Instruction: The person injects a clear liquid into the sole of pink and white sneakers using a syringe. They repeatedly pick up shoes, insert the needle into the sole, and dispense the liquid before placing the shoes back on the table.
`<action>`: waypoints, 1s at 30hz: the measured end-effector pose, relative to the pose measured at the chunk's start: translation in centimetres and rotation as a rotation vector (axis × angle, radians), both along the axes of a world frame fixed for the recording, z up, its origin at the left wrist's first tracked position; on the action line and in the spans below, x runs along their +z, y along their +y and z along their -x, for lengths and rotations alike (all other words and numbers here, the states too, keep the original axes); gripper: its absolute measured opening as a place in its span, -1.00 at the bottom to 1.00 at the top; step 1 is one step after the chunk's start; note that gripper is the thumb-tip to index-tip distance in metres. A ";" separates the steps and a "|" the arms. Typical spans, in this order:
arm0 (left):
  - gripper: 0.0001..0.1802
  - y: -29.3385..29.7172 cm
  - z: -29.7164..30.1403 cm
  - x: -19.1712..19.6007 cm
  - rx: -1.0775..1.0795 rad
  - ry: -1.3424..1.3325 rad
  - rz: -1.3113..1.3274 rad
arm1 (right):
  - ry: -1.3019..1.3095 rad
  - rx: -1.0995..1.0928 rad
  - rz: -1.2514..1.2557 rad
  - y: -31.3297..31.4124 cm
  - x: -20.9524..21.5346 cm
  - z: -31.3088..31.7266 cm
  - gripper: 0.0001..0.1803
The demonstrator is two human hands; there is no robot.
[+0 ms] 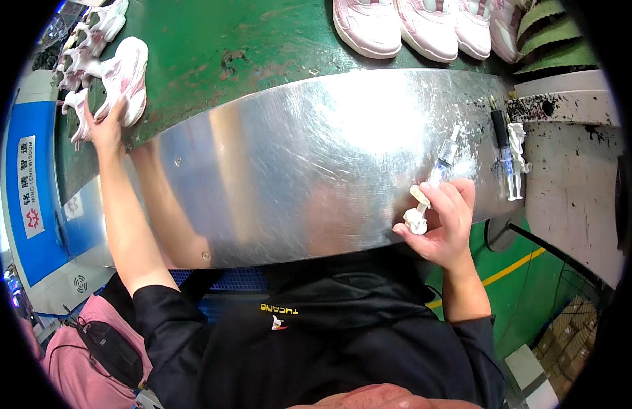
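Left hand (107, 126) gripping sneaker (133, 71), upper left, right hand (449, 221) clasping syringe (446, 155), open room between, curved-edged steel plate (295, 170) central.

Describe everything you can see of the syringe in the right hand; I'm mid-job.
The syringe has a slim, clear, plastic-looking barrel with a bluish tinge, narrowing to a pale tip. It slants over the metal worktop, tip pointing up the picture and slightly right. The right hand holds it, covering its lower part. Below that, a pale stem carries crumpled white material; any join with the barrel is hidden. Fill level and contact with the worktop can't be made out.
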State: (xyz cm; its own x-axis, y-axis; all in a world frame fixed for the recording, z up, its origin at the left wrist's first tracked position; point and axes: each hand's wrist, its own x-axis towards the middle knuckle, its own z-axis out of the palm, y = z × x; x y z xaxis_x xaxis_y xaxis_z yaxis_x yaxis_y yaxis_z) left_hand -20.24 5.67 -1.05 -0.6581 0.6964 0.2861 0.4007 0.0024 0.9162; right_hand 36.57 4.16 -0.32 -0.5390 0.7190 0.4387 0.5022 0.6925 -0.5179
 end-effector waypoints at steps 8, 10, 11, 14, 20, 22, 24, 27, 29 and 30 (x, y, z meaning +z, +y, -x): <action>-0.32 -0.9 -2.6 2.8 0.009 -0.041 0.011 | 0.021 0.001 -0.017 0.0 0.5 0.3 -0.35; -0.48 -4.1 -2.7 2.6 -0.086 -0.156 0.021 | 0.031 0.005 -0.006 -0.1 0.4 0.0 -0.36; -0.48 -5.6 -5.7 3.1 -0.069 -0.177 -0.031 | 0.038 -0.002 -0.018 0.0 0.5 0.0 -0.37; -0.24 -10.6 -13.2 5.2 -0.164 0.167 0.107 | 0.082 0.011 -0.006 0.0 0.4 -0.4 -0.37; 0.03 -17.1 -22.5 4.1 -0.385 0.162 0.130 | 0.189 0.023 0.413 -2.1 1.8 -1.6 -0.33; -0.05 -16.0 -21.4 4.9 -0.467 -0.264 0.045 | 0.247 -0.007 0.534 -3.3 1.3 -3.0 -0.31; -0.15 -13.6 -19.0 4.7 -0.455 -0.470 0.033 | 0.430 -0.041 0.701 -4.6 1.5 -3.5 -0.26; -0.42 -8.7 -14.7 3.0 -0.357 -0.438 0.117 | 0.545 -0.064 0.767 -5.9 1.2 -4.2 -0.13; -0.54 -5.8 -13.0 2.4 -0.378 -0.297 0.265 | 0.577 -0.089 0.781 -6.2 0.9 -4.6 -0.04; -0.56 -4.7 -12.5 2.1 -0.424 -0.113 0.348 | 0.585 -0.102 0.784 -6.2 0.8 -4.9 -0.03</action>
State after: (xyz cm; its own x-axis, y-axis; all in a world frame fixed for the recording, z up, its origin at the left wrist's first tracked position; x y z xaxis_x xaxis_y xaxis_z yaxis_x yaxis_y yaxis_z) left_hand -7.75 0.93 1.07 -0.3127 0.9476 -0.0647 0.3314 0.1727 0.9275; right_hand 41.43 -2.05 0.47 -0.3083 0.9513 -0.0051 0.0585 0.0136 -0.9982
